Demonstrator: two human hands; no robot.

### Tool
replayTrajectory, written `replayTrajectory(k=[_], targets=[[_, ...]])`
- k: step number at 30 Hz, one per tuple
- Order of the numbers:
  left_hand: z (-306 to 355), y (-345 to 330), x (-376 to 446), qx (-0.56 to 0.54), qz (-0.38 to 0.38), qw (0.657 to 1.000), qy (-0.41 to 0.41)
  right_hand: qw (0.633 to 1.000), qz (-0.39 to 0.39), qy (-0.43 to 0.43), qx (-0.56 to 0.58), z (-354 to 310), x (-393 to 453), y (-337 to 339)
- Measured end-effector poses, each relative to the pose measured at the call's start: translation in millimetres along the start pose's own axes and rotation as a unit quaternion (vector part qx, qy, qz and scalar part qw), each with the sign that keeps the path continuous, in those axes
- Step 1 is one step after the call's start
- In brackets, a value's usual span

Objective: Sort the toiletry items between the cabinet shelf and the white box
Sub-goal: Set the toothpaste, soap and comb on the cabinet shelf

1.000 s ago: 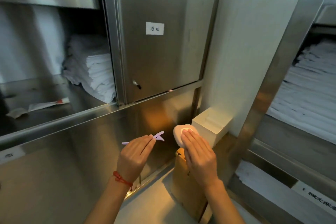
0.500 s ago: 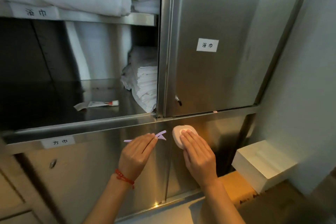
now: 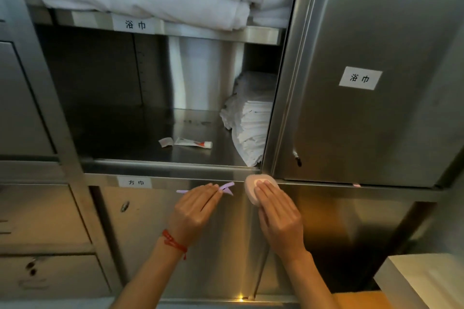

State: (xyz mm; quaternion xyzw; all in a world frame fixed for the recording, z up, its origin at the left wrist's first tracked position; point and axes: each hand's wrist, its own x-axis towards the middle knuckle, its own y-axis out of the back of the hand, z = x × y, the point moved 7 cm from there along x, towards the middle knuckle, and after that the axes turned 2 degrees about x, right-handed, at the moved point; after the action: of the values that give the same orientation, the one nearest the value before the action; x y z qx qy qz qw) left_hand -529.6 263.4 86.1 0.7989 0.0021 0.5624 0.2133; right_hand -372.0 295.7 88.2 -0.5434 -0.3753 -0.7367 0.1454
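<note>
While the left hand [image 3: 193, 211] pinches a purple razor [image 3: 208, 189] and the right hand [image 3: 276, 213] grips a pink soap [image 3: 253, 185], both hover just below the shelf's [image 3: 155, 153] front edge, seemingly ready to set them inside beside the tube [image 3: 193, 143].

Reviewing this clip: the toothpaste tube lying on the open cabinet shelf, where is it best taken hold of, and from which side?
Probably across the middle of the toothpaste tube, pinched from above, reaching in over the shelf's front edge. It lies flat, lengthwise left to right, cap end towards the stacked towels; a small packet lies at its left end, so avoid that side.
</note>
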Motion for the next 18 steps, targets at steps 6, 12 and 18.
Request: replayTrajectory(k=[6,12,18], targets=[[-49,-18,-17,0.019,-0.022,1.000,0.011,1.000,-0.001,0.002,0.020,-14,18,-44],[-101,-41,-29,0.017,-0.014,1.000,0.014,1.000,-0.013,-0.011,0.023,-20,38,-94],[-156,-62,-39,0.020,-0.023,0.999,0.019,0.999,-0.022,-0.011,0.029,-26,61,-151]])
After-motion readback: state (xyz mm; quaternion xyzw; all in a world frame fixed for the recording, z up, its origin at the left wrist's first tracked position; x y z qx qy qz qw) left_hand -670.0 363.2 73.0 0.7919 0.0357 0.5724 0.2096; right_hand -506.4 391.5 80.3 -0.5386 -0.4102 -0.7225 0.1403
